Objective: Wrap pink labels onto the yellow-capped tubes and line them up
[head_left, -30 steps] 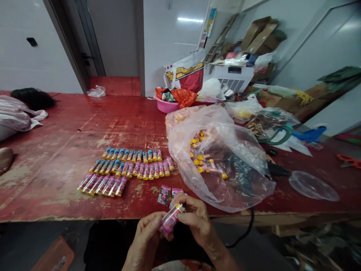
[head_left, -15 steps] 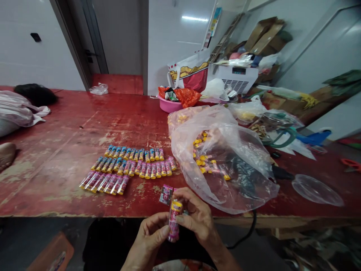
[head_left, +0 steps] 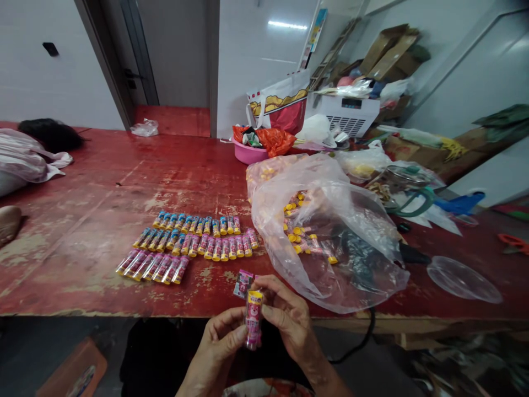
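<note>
A pink tube with a yellow cap (head_left: pixel 253 320) stands nearly upright between my hands, just in front of the table edge. My left hand (head_left: pixel 225 336) pinches its lower part between thumb and fingers. The fingers of my right hand (head_left: pixel 287 317) curl around the upper right side, by the yellow cap. Beyond them a small printed packet (head_left: pixel 243 283) lies on the red table (head_left: pixel 82 220), partly behind my right fingers. Rows of blue-topped tubes (head_left: pixel 181 222) and pink tubes (head_left: pixel 152 267) lie to the left. An open clear bag (head_left: pixel 268 231) holds several yellow-capped tubes (head_left: pixel 303 242).
Behind the bag sits a pink basin (head_left: pixel 250 155). At the right are a green-handled lidded pot (head_left: pixel 407 176), a clear plastic lid (head_left: pixel 465 279) and a black cable (head_left: pixel 363 342). A person's foot (head_left: pixel 9 223) and pale cloth (head_left: pixel 27 157) are at the far left.
The tube has shifted slightly left and up. My right thumb has lifted from the tube's middle towards its cap, uncovering more of the printed label.
</note>
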`<action>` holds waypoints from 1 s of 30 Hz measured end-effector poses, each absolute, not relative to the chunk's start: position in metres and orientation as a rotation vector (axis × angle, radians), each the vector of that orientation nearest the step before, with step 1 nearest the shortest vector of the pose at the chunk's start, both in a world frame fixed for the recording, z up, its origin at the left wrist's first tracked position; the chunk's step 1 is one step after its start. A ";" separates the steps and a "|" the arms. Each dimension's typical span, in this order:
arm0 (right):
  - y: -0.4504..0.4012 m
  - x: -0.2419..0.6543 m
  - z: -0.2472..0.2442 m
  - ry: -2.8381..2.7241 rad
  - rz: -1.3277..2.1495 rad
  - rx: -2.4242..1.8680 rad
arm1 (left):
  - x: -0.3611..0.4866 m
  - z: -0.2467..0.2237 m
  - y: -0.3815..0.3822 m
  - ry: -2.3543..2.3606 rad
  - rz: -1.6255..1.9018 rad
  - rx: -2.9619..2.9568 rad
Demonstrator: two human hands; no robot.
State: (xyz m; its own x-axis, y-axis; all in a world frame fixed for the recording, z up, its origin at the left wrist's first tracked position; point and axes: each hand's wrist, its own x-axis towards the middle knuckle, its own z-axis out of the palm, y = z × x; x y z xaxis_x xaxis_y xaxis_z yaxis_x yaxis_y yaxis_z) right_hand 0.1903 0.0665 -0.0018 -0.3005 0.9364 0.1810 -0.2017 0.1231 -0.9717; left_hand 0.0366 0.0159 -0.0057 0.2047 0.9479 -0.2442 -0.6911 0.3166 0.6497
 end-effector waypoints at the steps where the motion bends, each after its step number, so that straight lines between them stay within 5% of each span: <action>1: 0.067 0.190 -0.002 -1.368 1.396 -0.788 | 0.036 -0.006 0.016 0.681 1.198 0.446; 30: 0.061 0.188 -0.003 -1.349 1.488 -0.871 | 0.024 -0.014 0.010 0.696 1.181 0.497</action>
